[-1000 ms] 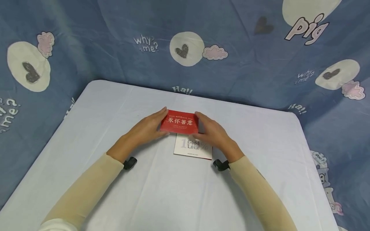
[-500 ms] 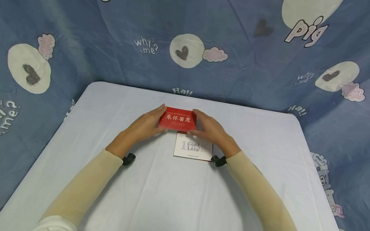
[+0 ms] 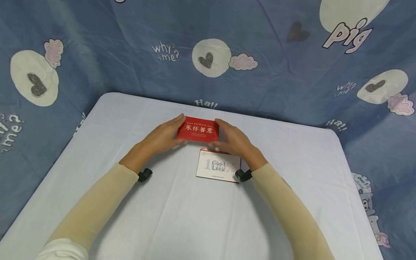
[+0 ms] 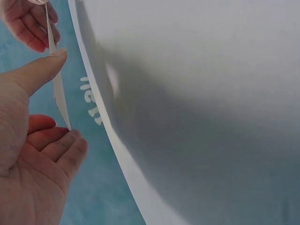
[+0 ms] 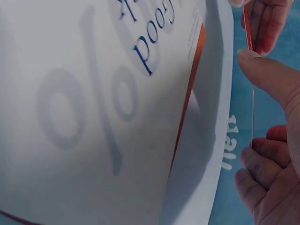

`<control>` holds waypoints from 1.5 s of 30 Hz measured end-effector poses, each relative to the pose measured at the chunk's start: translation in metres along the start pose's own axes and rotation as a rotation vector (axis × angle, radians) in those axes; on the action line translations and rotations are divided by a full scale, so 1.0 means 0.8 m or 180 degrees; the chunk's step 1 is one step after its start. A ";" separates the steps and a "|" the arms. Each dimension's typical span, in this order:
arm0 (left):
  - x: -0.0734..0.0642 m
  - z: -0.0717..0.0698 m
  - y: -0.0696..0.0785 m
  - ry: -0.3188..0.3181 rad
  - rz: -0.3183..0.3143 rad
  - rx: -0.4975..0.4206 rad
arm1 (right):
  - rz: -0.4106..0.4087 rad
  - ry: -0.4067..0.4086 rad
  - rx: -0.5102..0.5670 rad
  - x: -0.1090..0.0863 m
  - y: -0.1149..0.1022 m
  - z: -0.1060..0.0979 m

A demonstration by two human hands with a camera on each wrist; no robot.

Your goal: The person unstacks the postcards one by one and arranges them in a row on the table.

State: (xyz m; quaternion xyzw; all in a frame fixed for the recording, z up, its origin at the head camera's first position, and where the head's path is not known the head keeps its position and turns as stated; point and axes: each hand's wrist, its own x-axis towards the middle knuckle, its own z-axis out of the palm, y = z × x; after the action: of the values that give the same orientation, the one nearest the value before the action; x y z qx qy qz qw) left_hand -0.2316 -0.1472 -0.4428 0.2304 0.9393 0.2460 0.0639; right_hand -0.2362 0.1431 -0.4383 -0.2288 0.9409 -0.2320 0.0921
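Card (image 3: 198, 130), red with pale lettering, is held raised over the white-clothed table (image 3: 188, 220), close to its far edge and nearer the far left corner than the far right. The printed face is turned up to the head view. Left hand (image 3: 163, 138): grasping the card at its left end, thumb to the near edge, fingers to the far edge. Right hand (image 3: 236, 138): grasping the right end in like fashion. Neither grip is released. Both wrist views show the card edge-on between thumb and fingertips.

Beneath the right hand and nearer the person, a white "Good Luck" card (image 3: 218, 167) lies flat on the cloth, apart from the held card; red shows along its far edge. Each wrist carries a small black fitting; both sleeves are beige. Beyond the far edge hangs a blue printed curtain (image 3: 130, 76) bearing hearts, clouds and lettering.
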 end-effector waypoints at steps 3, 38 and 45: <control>0.002 -0.002 -0.002 -0.0003 -0.0024 0.0002 | 0.0004 0.0018 -0.0012 0.005 0.001 0.001; 0.049 -0.017 -0.040 -0.0246 -0.0321 0.0096 | 0.0207 -0.0108 -0.0113 0.078 -0.002 0.010; 0.053 -0.016 -0.046 -0.0294 -0.0394 0.0057 | 0.0301 -0.0172 -0.0123 0.089 -0.002 0.014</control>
State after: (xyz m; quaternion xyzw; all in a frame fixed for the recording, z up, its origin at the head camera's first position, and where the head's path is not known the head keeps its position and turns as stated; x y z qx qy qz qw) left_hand -0.2868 -0.1611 -0.4503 0.1836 0.9500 0.2222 0.1201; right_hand -0.2951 0.1035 -0.4518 -0.1919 0.9522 -0.2028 0.1238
